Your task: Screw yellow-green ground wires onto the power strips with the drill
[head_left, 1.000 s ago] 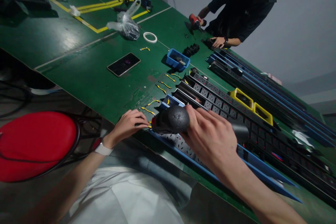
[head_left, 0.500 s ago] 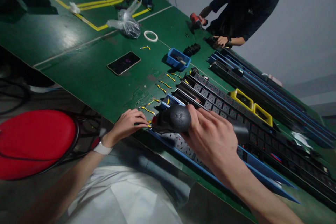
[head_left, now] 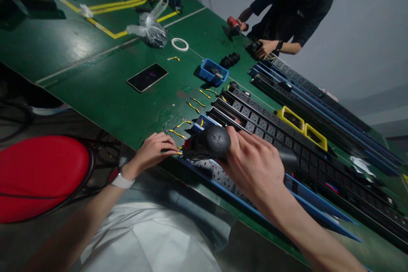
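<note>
My right hand [head_left: 256, 159] is wrapped round the grip of a black cordless screwdriver [head_left: 214, 141], whose rounded base faces me. Its tip points toward the near end of a blue power strip housing [head_left: 223, 183], beside my left fingers. With thumb and fingers pinched, my left hand [head_left: 156, 149] holds a short yellow wire [head_left: 180, 148] at that end. The contact between tip and wire is hidden behind the tool. Several similar yellow wires lie on the green table, one of them a loose wire [head_left: 177, 133] just beyond my left fingers.
Beyond are socket strips [head_left: 255, 117], yellow frames [head_left: 290, 119], a blue bin [head_left: 214, 71], a phone [head_left: 147, 77], a tape roll [head_left: 180, 44] and a plastic bag [head_left: 151, 29]. Across the table, a co-worker holds a red power tool [head_left: 235, 24]. A red stool [head_left: 41, 176] stands at left.
Both my hands stay nearly in place at the strip's end. The view has shifted slightly. Across the table, the co-worker's hand has moved a little, and a socket strip there now shows more plainly.
</note>
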